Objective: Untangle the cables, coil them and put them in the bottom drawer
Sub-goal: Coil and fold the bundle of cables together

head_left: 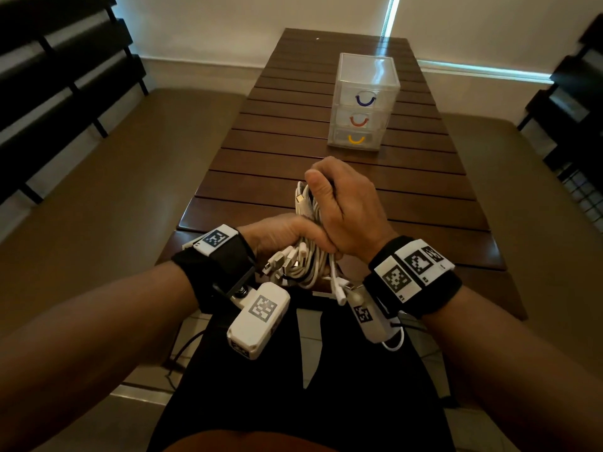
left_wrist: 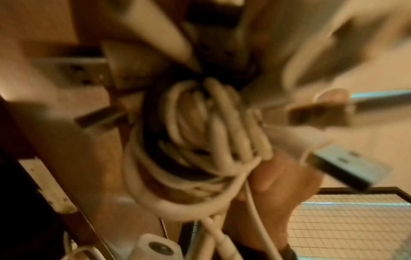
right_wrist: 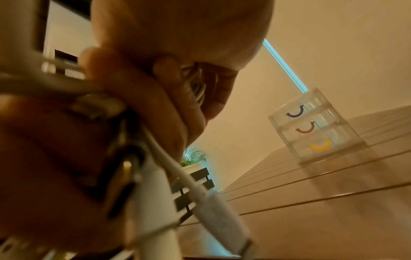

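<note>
Both hands, left hand [head_left: 287, 234] and right hand [head_left: 342, 203], grip one cable bundle [head_left: 308, 259].

Both hands [head_left: 326, 220] curled, touching

bare table [head_left: 326, 177] between hands [head_left: 346, 203] and drawer unit [head_left: 365, 102]

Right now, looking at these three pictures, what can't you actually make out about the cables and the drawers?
- How many cables there are: in the head view the left hand and right hand cover the bundle.
- Which plugs these are: left wrist view, blurred.
- Whether knots remain: right wrist view, fingers block the loops.
- What the drawers hold: frosted fronts, too small.
</note>
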{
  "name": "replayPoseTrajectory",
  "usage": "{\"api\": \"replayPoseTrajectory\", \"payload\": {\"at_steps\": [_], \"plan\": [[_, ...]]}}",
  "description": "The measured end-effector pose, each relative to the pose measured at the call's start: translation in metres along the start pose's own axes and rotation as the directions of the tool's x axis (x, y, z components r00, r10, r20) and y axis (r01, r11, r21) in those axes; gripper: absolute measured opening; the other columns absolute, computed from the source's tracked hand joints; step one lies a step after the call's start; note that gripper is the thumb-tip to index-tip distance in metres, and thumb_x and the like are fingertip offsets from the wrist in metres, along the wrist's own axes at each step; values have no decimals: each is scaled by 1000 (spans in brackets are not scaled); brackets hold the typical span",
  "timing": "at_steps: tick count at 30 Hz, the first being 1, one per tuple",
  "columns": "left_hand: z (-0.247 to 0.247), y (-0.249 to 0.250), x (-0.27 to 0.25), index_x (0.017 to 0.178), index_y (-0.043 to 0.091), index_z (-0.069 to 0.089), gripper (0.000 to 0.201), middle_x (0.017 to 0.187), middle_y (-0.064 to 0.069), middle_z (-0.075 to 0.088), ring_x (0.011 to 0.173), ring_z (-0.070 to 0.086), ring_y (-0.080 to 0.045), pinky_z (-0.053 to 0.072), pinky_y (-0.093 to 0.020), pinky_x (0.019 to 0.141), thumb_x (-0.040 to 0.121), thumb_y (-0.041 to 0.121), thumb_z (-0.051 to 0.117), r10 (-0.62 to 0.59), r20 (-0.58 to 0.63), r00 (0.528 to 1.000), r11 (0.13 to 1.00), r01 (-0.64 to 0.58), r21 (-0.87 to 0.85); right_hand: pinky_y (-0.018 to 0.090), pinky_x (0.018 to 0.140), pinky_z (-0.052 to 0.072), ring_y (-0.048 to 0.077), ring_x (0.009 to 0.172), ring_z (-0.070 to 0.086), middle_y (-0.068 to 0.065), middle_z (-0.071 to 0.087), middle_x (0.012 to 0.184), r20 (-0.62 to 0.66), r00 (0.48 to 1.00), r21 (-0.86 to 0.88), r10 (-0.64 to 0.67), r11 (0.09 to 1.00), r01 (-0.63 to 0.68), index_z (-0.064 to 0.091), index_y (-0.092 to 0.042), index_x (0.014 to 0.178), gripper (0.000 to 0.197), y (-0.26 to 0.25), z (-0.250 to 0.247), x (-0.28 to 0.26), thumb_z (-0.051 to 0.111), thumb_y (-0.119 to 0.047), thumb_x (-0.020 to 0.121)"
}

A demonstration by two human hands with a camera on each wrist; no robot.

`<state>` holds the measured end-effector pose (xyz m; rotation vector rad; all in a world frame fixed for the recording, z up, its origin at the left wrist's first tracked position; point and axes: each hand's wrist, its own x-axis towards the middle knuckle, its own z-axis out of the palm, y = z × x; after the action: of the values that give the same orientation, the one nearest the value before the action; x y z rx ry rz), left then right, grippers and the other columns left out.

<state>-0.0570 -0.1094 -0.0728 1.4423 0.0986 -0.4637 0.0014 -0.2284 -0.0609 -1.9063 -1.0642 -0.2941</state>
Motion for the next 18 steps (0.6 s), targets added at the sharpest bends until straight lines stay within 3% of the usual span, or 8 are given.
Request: {"api": "replayPoseTrajectory", "payload": {"at_steps": [3,6,9,11,15,18], "plan": [[2,-2,-1,95,-9,67,31,92,-27,66,82,64,-37,52,-46,87,65,-1,69,-50,-29,998,998,49,-26,30,66,48,13,70,59,2,64,77,99,986,152,134,977,-148,65,-9,86,37,-1,-9,6,43,-35,100],[1,-3,-1,84,2,70,25,80,-17,67,68,65,-28,53,-36,77,59,5,71,-97,36,995,995,98,-18,22,82,51,5,89,64,-4,69,92,284,917,360,281,855,-374,71,-15,97,19,2,-16,10,55,-26,96],[0,-2,0,82,3,68,26,77,-15,66,63,66,-23,54,-31,69,58,10,73,-110,89,990,993,112,-19,40,96,52,25,106,66,10,70,109,456,836,523,306,668,-530,70,-21,107,19,2,-19,10,64,-22,89],[-1,-2,0,83,2,67,28,78,-15,65,64,65,-24,53,-32,70,58,13,74,-115,109,987,993,117,-12,44,98,51,29,107,66,17,68,112,507,812,562,289,603,-566,68,-15,110,21,-2,-21,9,62,-17,90],[-1,-1,-3,84,4,68,24,79,-12,67,69,65,-22,53,-31,72,63,14,72,-141,180,974,990,143,-1,33,84,55,20,88,68,11,68,92,491,830,564,264,630,-534,68,-6,99,16,-12,-21,7,64,-18,88],[-1,-2,-3,88,6,71,26,81,-10,70,70,69,-20,57,-30,71,65,13,80,-136,236,962,988,150,-43,29,68,53,17,66,62,11,64,72,320,898,551,302,711,-436,67,-8,75,15,-18,-13,3,70,-19,86]]}}
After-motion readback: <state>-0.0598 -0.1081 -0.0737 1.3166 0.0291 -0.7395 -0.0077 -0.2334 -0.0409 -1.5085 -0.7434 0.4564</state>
